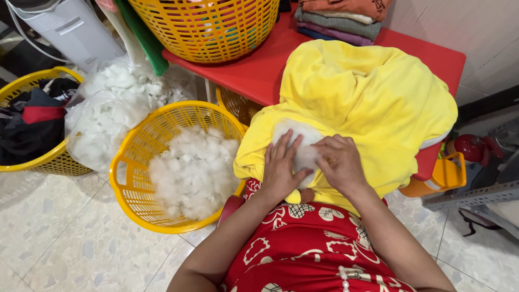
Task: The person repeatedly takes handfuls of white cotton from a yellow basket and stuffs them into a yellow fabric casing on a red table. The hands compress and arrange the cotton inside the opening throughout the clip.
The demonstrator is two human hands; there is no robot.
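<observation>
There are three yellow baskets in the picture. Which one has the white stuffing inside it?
The yellow basket on the floor just left of the hands, beside the yellow cover, holds white stuffing. The far-left basket holds dark clothes; the basket on the red table holds coloured fabric.

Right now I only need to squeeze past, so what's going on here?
A seated person presses both hands on a wad of white stuffing at an opening in a yellow fabric cover that lies over a red table. The left hand lies flat on the wad; the right hand pinches at its edge. A yellow basket of the same white fluff stands on the floor beside them.
</observation>
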